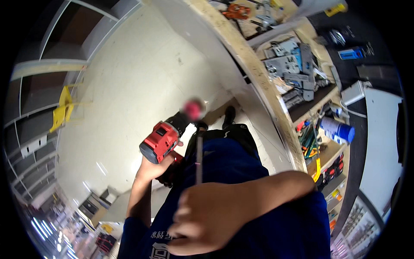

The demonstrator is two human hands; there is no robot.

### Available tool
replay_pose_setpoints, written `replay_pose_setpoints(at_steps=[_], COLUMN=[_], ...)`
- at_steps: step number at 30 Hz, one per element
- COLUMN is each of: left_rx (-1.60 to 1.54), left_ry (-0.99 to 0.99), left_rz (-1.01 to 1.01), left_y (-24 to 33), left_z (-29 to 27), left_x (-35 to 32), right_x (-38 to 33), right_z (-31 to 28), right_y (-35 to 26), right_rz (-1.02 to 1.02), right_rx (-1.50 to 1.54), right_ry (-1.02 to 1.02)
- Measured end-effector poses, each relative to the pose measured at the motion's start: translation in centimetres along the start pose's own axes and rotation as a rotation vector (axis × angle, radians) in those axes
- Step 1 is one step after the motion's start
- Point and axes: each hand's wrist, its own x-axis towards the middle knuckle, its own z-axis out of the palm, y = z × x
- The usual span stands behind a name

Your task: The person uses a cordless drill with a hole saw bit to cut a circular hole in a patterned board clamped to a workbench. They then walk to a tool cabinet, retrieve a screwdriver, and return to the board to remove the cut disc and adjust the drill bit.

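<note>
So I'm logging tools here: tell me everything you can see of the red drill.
The cordless drill has a red plastic-looking body and battery block with black parts toward its nose, which is blurred. The left hand grips its handle from below, holding it tilted over the pale floor, beside the blue shirt. Nothing else touches it.

One red drill (pixel 160 141), one thin rod (pixel 199 157), two hands: left (pixel 152 168), right (pixel 207 218). One blue canister (pixel 338 129), one yellow sign (pixel 61 108), two black shoes (pixel 228 115).
</note>
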Motion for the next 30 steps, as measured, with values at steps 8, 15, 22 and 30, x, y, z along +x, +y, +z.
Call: replay_pose_setpoints(at_steps=[8,15,22,30], left_rx=[-0.355,-0.761,-0.893,-1.013], left_ry=[0.15,-0.175,-0.314,-0.406], left_rz=[0.1,0.288,0.441,0.486], left_y=[3.5,2.1,0.8,-0.3], left_z=[-1.9,-5.2,-5.2,-4.8], left_x=[1.6,1.8,2.1,1.9], right_x=[-8.5,-7.6,-6.8,-8.8], right_z=[-4.9,-4.5,-4.5,-4.8], right_y=[0.4,-0.2,-0.2,-0.1], right_rz=[0.001,0.006,0.032,0.024], right_rx=[0.169,0.11,0.053,0.18], right_ry=[0.61,0.978,1.048,1.195])
